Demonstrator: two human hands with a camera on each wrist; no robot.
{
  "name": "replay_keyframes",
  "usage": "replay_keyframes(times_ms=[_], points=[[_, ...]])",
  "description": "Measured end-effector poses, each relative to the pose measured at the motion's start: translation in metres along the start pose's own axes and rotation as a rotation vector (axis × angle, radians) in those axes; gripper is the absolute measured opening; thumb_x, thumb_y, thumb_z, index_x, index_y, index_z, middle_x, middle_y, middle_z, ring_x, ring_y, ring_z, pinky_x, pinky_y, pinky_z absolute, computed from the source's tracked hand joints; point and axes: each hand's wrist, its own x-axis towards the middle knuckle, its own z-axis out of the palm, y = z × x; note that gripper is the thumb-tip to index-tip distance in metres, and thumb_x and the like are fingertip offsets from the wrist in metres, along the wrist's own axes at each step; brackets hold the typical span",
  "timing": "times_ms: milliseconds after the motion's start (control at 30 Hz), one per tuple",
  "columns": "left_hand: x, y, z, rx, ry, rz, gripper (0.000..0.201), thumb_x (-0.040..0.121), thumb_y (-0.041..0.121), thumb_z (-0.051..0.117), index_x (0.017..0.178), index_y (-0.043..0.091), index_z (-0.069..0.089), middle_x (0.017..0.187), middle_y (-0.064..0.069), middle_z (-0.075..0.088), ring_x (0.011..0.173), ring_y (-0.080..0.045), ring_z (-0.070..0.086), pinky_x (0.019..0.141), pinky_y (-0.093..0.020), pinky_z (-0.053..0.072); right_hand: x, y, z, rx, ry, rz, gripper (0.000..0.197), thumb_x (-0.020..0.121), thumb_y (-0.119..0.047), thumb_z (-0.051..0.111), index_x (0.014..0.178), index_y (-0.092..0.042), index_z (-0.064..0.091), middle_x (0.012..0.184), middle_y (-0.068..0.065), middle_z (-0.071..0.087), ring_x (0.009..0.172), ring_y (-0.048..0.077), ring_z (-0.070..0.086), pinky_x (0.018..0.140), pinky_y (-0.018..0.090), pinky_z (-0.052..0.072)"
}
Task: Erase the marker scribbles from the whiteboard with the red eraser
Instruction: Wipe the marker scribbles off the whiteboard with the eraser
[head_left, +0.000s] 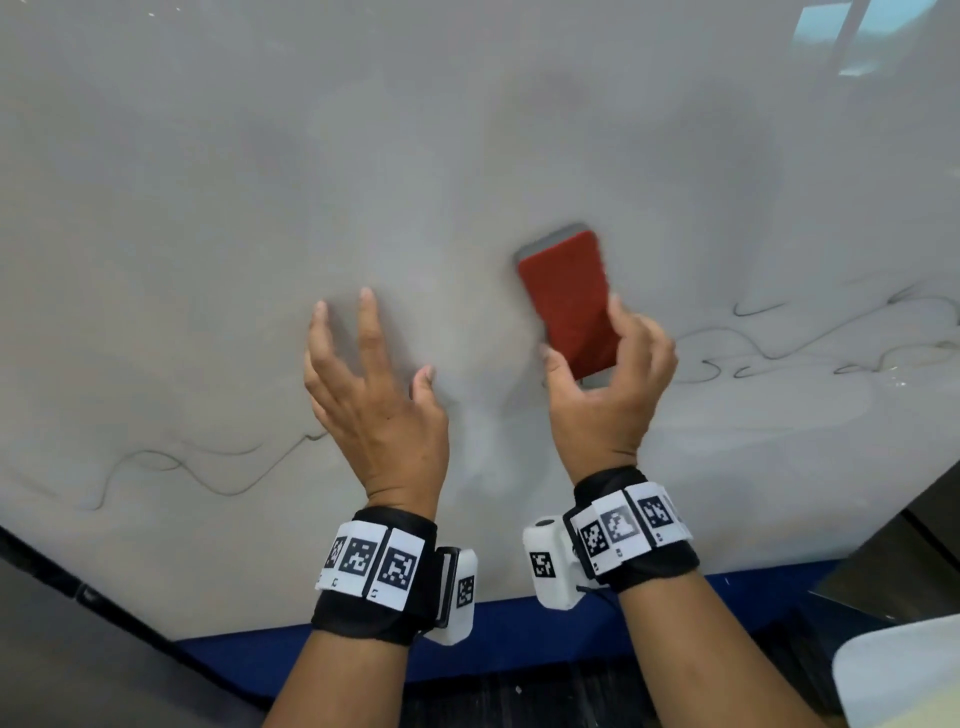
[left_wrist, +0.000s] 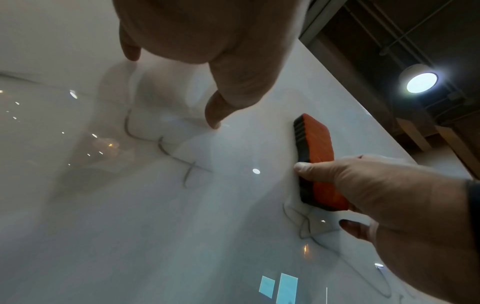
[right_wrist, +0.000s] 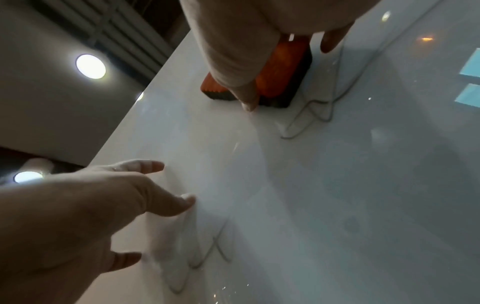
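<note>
Spanning every view, the whiteboard (head_left: 208, 156) keeps scribbles (head_left: 810, 348) just right of the red eraser (head_left: 569, 301), pad flat against it, long axis upright; the right hand (head_left: 608, 384) clasps its lower end, while the left hand (head_left: 374, 395) rests splayed, grasping nothing.

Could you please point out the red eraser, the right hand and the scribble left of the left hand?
red eraser (head_left: 569, 301), head view, red back face.
right hand (head_left: 605, 400), head view, back of hand.
left scribble (head_left: 218, 486), head view, curved line.
</note>
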Motion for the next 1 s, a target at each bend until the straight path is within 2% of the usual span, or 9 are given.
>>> replay_keyframes(times_ms=[100,267,433,500,567,667,767,833,1000], points=[[-0.002,0.006,0.007,-0.011,0.007,0.058,0.082,0.077,0.008,0.074,0.149,0.029,0.039,0.157,-0.012,0.023,0.138,-0.037,0.028,0.106,-0.06,0.037,0.0,-0.001,0.001,0.002,0.037,0.051,0.065,0.069,-0.017,0.081,0.13,-0.014,0.056,0.121,0.003,0.046,0.108,0.024,0.045,0.094,0.042,0.047],[-0.012,0.019,0.011,-0.045,-0.074,0.0,0.093,0.079,0.019,0.074,0.156,0.027,0.022,0.164,-0.013,0.002,0.149,-0.035,0.005,0.112,-0.061,0.03,-0.023,0.0,-0.004,-0.074,-0.263,-0.121,0.063,0.068,-0.017,0.081,0.126,-0.025,0.057,0.116,0.006,0.053,0.104,0.026,0.047,0.09,0.047,0.045],[-0.013,0.027,0.013,-0.008,-0.079,-0.019,0.096,0.082,0.026,0.077,0.157,0.023,0.017,0.163,-0.015,0.001,0.15,-0.036,0.004,0.115,-0.054,0.024,0.001,0.013,-0.012,-0.009,-0.051,0.06,0.065,0.07,-0.022,0.083,0.128,-0.009,0.057,0.119,0.013,0.052,0.108,0.024,0.046,0.095,0.045,0.047],[-0.013,0.028,0.013,0.003,-0.08,-0.032,0.097,0.082,0.024,0.077,0.157,0.022,0.016,0.163,-0.016,0.001,0.149,-0.037,0.005,0.116,-0.056,0.025,-0.004,0.007,-0.008,-0.015,-0.064,0.069,0.064,0.07,-0.017,0.081,0.128,-0.009,0.057,0.119,0.013,0.051,0.107,0.021,0.043,0.093,0.042,0.047],[-0.013,0.03,0.014,0.013,-0.076,-0.022,0.095,0.082,0.022,0.076,0.157,0.021,0.017,0.163,-0.017,0.003,0.149,-0.037,0.007,0.115,-0.057,0.027,-0.013,0.004,-0.007,-0.053,-0.142,-0.02,0.061,0.069,-0.013,0.078,0.126,-0.014,0.058,0.117,0.012,0.052,0.103,0.025,0.045,0.089,0.044,0.047],[-0.016,0.032,0.017,0.067,-0.071,0.077,0.089,0.083,0.014,0.072,0.156,0.026,0.022,0.163,-0.016,0.008,0.149,-0.034,0.01,0.112,-0.061,0.028,-0.006,0.012,-0.015,-0.085,-0.193,-0.097,0.059,0.069,-0.018,0.08,0.124,-0.017,0.059,0.114,0.009,0.053,0.1,0.028,0.049,0.086,0.047,0.047],[-0.016,0.033,0.02,0.061,-0.077,0.102,0.088,0.082,0.009,0.069,0.155,0.028,0.024,0.163,-0.015,0.009,0.149,-0.033,0.009,0.111,-0.063,0.027,0.009,0.017,-0.017,-0.033,-0.008,0.064,0.064,0.071,-0.025,0.081,0.127,-0.014,0.052,0.118,0.012,0.052,0.107,0.03,0.05,0.09,0.051,0.048],[-0.016,0.032,0.02,0.061,-0.09,0.103,0.087,0.083,0.01,0.068,0.156,0.029,0.023,0.163,-0.015,0.007,0.149,-0.033,0.007,0.111,-0.064,0.026,0.009,0.017,-0.013,-0.038,0.034,0.107,0.065,0.073,-0.026,0.08,0.129,-0.015,0.048,0.12,0.014,0.05,0.11,0.03,0.049,0.092,0.052,0.048],[-0.016,0.032,0.02,0.024,-0.102,0.108,0.092,0.078,0.006,0.068,0.156,0.028,0.023,0.163,-0.016,0.006,0.15,-0.034,0.005,0.111,-0.067,0.023,-0.027,0.016,-0.016,-0.17,-0.201,-0.051,0.063,0.069,-0.018,0.079,0.128,-0.016,0.054,0.118,0.011,0.052,0.103,0.026,0.048,0.088,0.045,0.047]])
